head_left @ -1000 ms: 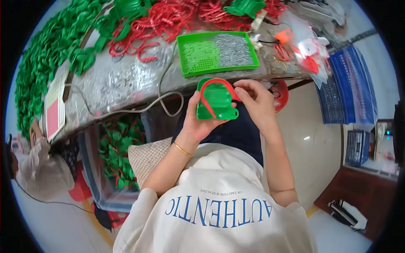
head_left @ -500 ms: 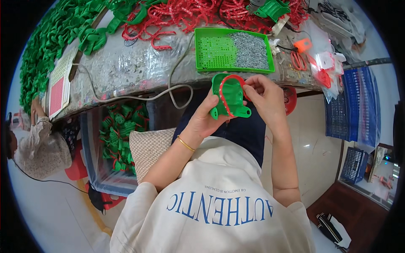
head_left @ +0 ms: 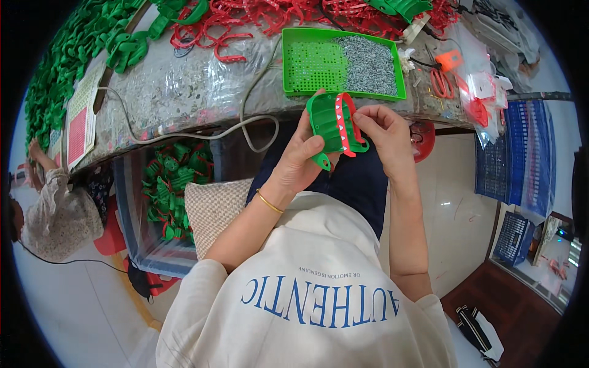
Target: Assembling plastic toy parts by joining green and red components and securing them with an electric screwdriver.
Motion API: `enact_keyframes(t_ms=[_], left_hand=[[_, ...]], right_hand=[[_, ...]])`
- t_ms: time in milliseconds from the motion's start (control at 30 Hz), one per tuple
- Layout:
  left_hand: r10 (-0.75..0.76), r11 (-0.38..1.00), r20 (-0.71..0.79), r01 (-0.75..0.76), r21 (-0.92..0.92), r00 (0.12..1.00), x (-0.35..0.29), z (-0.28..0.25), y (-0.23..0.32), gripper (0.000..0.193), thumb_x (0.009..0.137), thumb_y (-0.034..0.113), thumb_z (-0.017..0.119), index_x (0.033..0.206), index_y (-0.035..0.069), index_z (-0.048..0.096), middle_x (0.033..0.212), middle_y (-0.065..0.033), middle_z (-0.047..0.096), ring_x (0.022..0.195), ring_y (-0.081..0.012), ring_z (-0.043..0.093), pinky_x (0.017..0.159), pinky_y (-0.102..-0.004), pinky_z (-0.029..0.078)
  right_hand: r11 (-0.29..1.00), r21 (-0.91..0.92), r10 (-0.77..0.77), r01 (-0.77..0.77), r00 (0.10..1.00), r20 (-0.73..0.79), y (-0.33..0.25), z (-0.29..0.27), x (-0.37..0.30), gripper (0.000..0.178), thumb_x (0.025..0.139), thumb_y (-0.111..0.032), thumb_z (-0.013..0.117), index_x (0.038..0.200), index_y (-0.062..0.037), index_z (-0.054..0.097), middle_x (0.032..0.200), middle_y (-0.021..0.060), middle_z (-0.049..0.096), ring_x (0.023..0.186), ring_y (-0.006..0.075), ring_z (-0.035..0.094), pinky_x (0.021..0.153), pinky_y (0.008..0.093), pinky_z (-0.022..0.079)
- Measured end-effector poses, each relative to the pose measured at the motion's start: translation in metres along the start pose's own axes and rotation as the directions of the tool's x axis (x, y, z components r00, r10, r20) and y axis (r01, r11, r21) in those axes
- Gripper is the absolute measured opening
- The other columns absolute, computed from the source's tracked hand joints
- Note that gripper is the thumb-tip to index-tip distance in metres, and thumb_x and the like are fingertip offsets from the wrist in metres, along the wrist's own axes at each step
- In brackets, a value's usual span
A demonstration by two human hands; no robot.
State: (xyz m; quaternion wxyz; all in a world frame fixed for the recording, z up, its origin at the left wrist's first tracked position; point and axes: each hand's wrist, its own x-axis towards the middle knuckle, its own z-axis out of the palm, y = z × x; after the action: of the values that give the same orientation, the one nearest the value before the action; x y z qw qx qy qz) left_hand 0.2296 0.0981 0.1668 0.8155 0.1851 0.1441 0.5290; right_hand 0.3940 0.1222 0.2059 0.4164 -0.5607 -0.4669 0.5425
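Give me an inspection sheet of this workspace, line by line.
Surface: worktable wrapped in crinkled clear plastic.
Job's things: green toothed plastic part with a red toothed strip along it; green tray of small grey metal bits.
Clutter: green parts heap, red strips heap, red scissors.
Hands: left hand grips the green part; right hand pinches the red strip.
Cables: grey cable hangs over the table edge.
Surroundings: bin of green parts, blue crates, another person at left.

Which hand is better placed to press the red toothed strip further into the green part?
Right hand: its fingertips already pinch the red toothed strip, while the left hand cradles the green part.
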Motion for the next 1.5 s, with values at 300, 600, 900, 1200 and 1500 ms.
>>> enact_keyframes(t_ms=[300, 600, 900, 1200, 1500], left_hand=[[-0.049, 0.999, -0.024, 0.05, 0.01, 0.998, -0.004, 0.002, 0.003, 0.098, 0.071, 0.027, 0.079, 0.147, 0.019, 0.017, 0.137, -0.0051, 0.039, 0.121, -0.0199, 0.045, 0.098, -0.0355, 0.039], [0.011, 0.991, -0.053, -0.003, 0.137, 0.999, -0.006, -0.004, -0.001, 0.093, 0.07, 0.023, 0.079, 0.144, 0.015, 0.023, 0.132, -0.0039, 0.042, 0.12, -0.0173, 0.043, 0.101, -0.0321, 0.036], [0.037, 0.978, -0.089, -0.018, 0.209, 0.995, -0.009, -0.006, -0.002, 0.09, 0.07, 0.019, 0.079, 0.142, 0.016, 0.026, 0.125, -0.0061, 0.045, 0.112, -0.0165, 0.046, 0.09, -0.0295, 0.043], [-0.032, 0.981, -0.062, 0.043, 0.187, 0.998, -0.009, -0.014, 0.003, 0.091, 0.071, 0.03, 0.073, 0.145, 0.019, 0.022, 0.133, -0.0077, 0.043, 0.118, -0.0238, 0.048, 0.094, -0.0427, 0.046], [-0.213, 0.939, -0.007, 0.203, -0.277, 0.977, -0.025, -0.032, 0.004, 0.088, 0.07, 0.038, 0.069, 0.144, 0.031, 0.024, 0.134, -0.0102, 0.043, 0.114, -0.0343, 0.05, 0.091, -0.0538, 0.045]], right_hand=[[0.995, -0.096, -0.039, 0.034, 0.998, -0.053, 0.01, 0.003, -0.002, 0.013, 0.086, -0.009, 0.064, 0.094, 0.0012, 0.064, 0.084, 0.0004, 0.064, 0.074, 0.0041, 0.056, 0.068, 0.0183, 0.045], [0.944, -0.327, -0.083, 0.028, 0.984, -0.156, 0.008, 0.018, -0.01, 0.012, 0.086, -0.009, 0.064, 0.093, 0.0009, 0.064, 0.078, -0.0008, 0.062, 0.066, 0.0022, 0.052, 0.059, 0.0166, 0.042], [0.95, -0.312, -0.059, 0.001, 0.983, -0.175, 0.012, 0.025, -0.012, 0.012, 0.086, -0.009, 0.064, 0.092, 0.0011, 0.064, 0.078, 0.0002, 0.062, 0.066, 0.0028, 0.053, 0.059, 0.0171, 0.043], [0.995, -0.097, -0.041, 0.038, 0.999, -0.028, 0.025, 0.014, 0.0, 0.011, 0.084, -0.007, 0.065, 0.093, -0.0016, 0.061, 0.082, -0.0011, 0.06, 0.071, 0.0038, 0.054, 0.065, 0.0175, 0.043], [0.989, 0.135, 0.03, -0.061, 0.975, 0.22, 0.026, 0.016, -0.005, 0.023, 0.081, -0.006, 0.066, 0.1, -0.0059, 0.054, 0.087, -0.0004, 0.055, 0.074, 0.0067, 0.055, 0.063, 0.0191, 0.044]])
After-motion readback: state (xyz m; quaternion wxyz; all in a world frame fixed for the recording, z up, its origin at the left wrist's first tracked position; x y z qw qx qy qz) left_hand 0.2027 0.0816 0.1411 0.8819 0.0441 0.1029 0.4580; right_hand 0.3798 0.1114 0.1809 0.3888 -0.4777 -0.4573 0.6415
